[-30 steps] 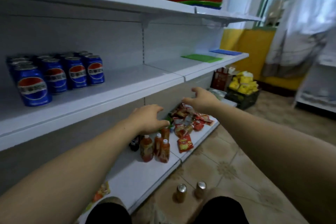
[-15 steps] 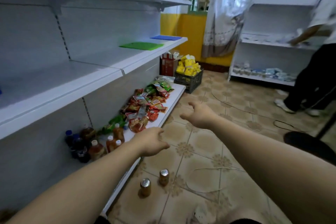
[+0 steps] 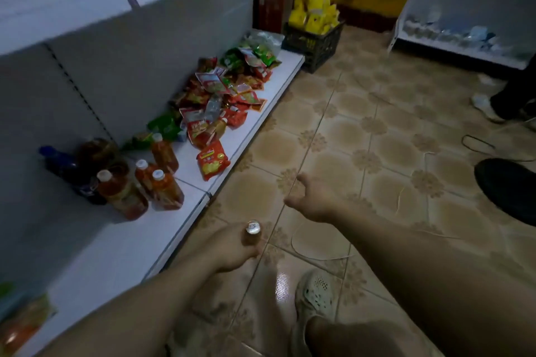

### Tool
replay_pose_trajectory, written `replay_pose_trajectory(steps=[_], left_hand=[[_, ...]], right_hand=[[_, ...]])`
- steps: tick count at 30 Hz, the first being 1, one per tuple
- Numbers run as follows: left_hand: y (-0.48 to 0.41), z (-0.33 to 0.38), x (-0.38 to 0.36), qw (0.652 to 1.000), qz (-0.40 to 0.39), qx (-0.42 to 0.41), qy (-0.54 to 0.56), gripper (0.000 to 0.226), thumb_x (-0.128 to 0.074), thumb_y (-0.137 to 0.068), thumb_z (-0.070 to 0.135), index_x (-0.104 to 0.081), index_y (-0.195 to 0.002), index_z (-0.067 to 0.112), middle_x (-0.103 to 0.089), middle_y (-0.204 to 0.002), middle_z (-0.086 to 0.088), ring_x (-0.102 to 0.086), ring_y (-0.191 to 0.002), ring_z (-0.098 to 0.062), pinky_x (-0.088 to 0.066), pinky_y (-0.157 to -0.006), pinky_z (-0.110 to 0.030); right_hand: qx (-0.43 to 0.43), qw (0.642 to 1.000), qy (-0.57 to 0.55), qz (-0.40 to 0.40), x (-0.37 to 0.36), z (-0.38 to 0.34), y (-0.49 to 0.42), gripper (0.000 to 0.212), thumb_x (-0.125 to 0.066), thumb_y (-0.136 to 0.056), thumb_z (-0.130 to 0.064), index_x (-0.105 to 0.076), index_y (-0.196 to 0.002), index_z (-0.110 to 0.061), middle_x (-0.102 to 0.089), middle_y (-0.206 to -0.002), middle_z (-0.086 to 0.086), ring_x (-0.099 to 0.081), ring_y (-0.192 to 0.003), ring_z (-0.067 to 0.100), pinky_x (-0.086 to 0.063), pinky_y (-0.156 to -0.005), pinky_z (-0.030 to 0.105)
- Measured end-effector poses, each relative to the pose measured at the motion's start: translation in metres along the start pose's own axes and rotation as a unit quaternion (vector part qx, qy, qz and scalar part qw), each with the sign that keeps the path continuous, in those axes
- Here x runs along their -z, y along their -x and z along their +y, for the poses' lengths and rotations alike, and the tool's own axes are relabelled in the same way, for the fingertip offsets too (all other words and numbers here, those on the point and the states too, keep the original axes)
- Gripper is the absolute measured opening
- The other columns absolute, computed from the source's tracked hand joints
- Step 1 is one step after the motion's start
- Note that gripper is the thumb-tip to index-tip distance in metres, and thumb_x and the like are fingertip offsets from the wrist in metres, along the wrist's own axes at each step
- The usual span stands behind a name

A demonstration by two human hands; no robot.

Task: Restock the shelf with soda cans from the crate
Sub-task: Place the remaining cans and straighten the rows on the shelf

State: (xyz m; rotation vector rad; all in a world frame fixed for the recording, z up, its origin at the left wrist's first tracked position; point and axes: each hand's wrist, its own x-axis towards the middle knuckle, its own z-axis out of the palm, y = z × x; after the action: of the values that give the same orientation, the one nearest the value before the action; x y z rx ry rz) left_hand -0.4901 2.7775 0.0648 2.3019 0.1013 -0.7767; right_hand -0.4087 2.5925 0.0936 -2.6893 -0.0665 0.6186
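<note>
Can (image 3: 251,236): stood on floor (image 3: 377,153) beside bottom shelf (image 3: 116,249) front edge, likely reached for restocking.
Left hand (image 3: 229,248): curled against can; grip cannot be told.
Right hand (image 3: 311,200): loosely curled, nothing held.

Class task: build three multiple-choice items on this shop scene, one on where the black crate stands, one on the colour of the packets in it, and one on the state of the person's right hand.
1. Where does the black crate stand?
A on an upper shelf; B on the floor, beyond the end of the bottom shelf; C on a chair.
2. What colour are the packets in it?
A green; B blue; C yellow.
3. What is the right hand doing?
A holding nothing; B gripping a bottle; C pinching a snack bag.

Key: 1 B, its base sits on the tiles. 2 C, yellow packs fill it. 3 A, its fingers curl loosely over bare floor.
</note>
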Motion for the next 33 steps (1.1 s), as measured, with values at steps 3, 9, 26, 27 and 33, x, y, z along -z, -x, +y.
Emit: replay_pose_trajectory(steps=[3,9,26,27,33], left_hand=[[-0.058,-0.027,-0.011,0.999,0.006,0.031,0.032,0.045,-0.060,-0.091,0.031,-0.052,-0.132,0.015,-0.054,-0.125,0.002,-0.044,-0.099,-0.009,-0.037,-0.074,-0.022],[-0.170,-0.098,-0.058,0.984,-0.020,0.145,0.103,0.075,-0.065,-0.085,0.034,-0.028,-0.148,0.018,-0.038,-0.148,-0.008,-0.041,-0.132,-0.024,-0.036,-0.100,-0.027],[-0.274,-0.177,-0.134,0.964,-0.032,0.126,0.230,0.081,-0.063,-0.081,-0.008,-0.021,-0.148,0.013,-0.038,-0.127,0.006,-0.037,-0.116,-0.006,-0.029,-0.083,-0.008],[-0.270,-0.174,-0.132,0.962,-0.026,0.123,0.242,0.083,-0.064,-0.080,-0.007,-0.021,-0.148,0.014,-0.038,-0.128,0.007,-0.037,-0.118,-0.006,-0.032,-0.088,-0.011],[-0.237,-0.150,-0.109,0.951,0.008,0.060,0.302,0.104,-0.078,-0.059,0.038,-0.024,-0.147,0.024,-0.049,-0.138,0.001,-0.053,-0.122,-0.013,-0.047,-0.100,-0.041]], right_hand=[[-0.003,0.999,0.011,-0.045,-0.042,0.017,-0.060,0.077,-0.058,-0.089,-0.052,-0.026,-0.151,-0.020,-0.036,-0.153,0.007,-0.040,-0.135,0.027,-0.037,-0.109,0.037],[-0.034,0.990,-0.003,-0.139,-0.142,0.049,-0.168,0.077,-0.057,-0.091,-0.049,-0.025,-0.151,-0.012,-0.036,-0.152,0.014,-0.039,-0.136,0.030,-0.033,-0.107,0.033],[0.064,0.981,-0.110,-0.149,-0.294,0.081,-0.241,0.077,-0.076,-0.077,-0.027,-0.039,-0.143,-0.019,-0.051,-0.136,0.004,-0.050,-0.122,0.021,-0.030,-0.086,0.014],[0.058,0.981,-0.130,-0.131,-0.288,0.079,-0.234,0.075,-0.077,-0.076,-0.028,-0.041,-0.141,-0.022,-0.054,-0.132,0.001,-0.052,-0.119,0.018,-0.032,-0.085,0.015],[0.029,0.962,-0.269,-0.040,-0.217,0.053,-0.179,0.068,-0.067,-0.081,-0.034,-0.037,-0.141,-0.030,-0.052,-0.125,-0.009,-0.050,-0.106,0.010,-0.043,-0.084,0.021]])
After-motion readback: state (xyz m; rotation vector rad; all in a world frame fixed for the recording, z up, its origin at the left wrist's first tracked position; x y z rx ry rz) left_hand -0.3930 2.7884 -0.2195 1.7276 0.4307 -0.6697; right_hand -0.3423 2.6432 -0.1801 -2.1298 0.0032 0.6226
